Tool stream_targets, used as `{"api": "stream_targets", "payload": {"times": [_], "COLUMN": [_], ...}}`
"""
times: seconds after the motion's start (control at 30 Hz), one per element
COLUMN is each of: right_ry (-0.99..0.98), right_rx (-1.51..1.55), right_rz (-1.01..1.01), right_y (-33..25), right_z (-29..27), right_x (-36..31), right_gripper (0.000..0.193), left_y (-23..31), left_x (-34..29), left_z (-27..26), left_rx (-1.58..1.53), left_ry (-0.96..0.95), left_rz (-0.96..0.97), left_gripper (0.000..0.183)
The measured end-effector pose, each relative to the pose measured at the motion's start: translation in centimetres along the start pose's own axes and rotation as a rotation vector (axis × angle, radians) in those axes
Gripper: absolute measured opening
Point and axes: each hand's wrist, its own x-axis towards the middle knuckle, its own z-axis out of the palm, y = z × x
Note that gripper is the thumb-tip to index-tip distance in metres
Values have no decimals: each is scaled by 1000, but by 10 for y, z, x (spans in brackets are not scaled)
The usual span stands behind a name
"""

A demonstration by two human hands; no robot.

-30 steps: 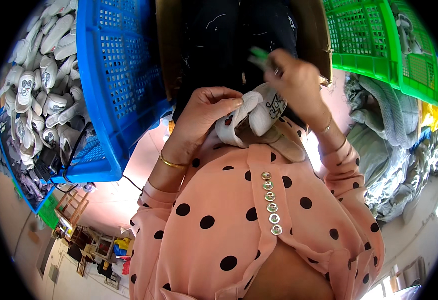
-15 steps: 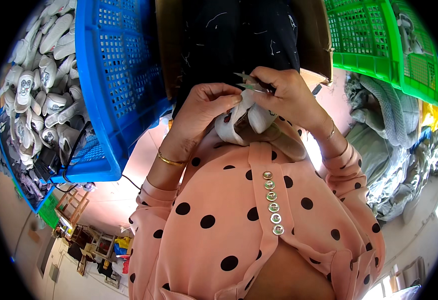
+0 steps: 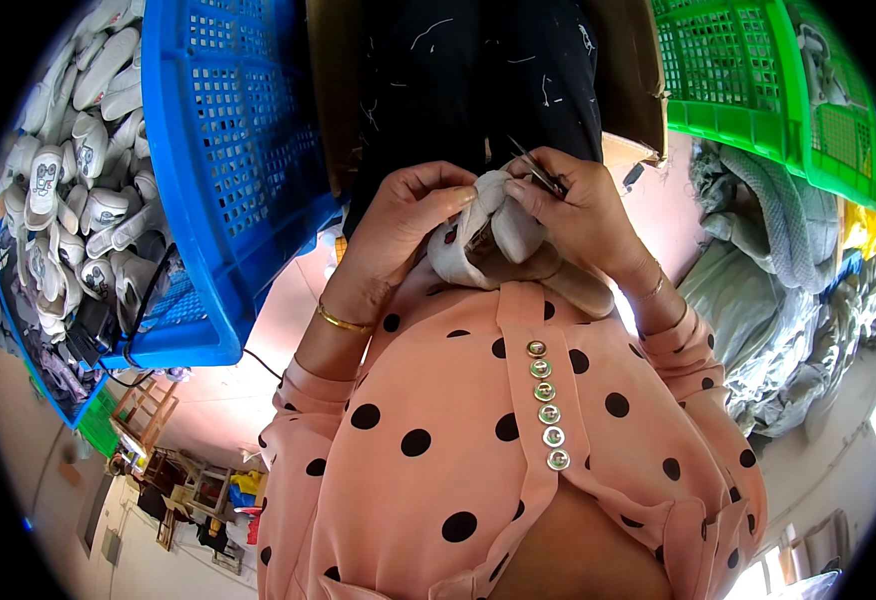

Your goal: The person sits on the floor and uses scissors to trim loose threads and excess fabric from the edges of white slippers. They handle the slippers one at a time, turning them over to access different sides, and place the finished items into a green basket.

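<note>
A small white shoe [image 3: 518,235] rests against my lap and shirt front, its opening edge raised toward my fingers. My left hand [image 3: 398,220] is closed, with thumb and forefinger pinching that edge on the left. In my right hand [image 3: 590,210] I hold thin metal snips [image 3: 530,163], their pointed tip directed up and away from the shoe. The right thumb also presses at the shoe's edge, close to the left fingertips. Part of the snips' handle is hidden in my right palm. Whether a thread lies between my fingers is too small to tell.
A blue plastic basket [image 3: 233,140] stands at my left beside a heap of white shoes [image 3: 98,200]. Green baskets [image 3: 733,130] are at the upper right, above grey fabric and clear plastic bags [image 3: 758,320]. A cardboard box [image 3: 638,75] is around my legs, and thread scraps cling to my dark trousers.
The snips have turned away from the shoe's edge, from pointing left to pointing upward. My right thumb has come onto the shoe, nearer my left fingers.
</note>
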Motion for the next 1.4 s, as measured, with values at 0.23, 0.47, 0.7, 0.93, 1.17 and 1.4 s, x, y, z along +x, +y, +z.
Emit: {"api": "stream_targets", "payload": {"times": [0.23,0.47,0.7,0.93,1.17,1.4], "right_ry": [-89,-179,-128,159,159,185], "right_rx": [91,-47,-54,-488,-738,-818], "right_rz": [51,168,50,-286,-351,-352], "right_y": [-15,-29,-34,-12,-20,-27], "right_z": [-8,-18,-15,-11,-8,-5], "right_x": [4,8,6,-17,-23,-23], "right_gripper": [21,22,21,38,42,39], "left_y": [21,37,44,36,29,30], "left_x": [0,6,-10,-12,-13,-15], "left_z": [24,18,29,15,9,11], "left_rx": [303,565,598,279,177,142], "left_ry": [30,292,6,39,40,56], "left_rz": [221,461,239,10,-14,-19], "left_gripper": [15,17,20,20,21,19]}}
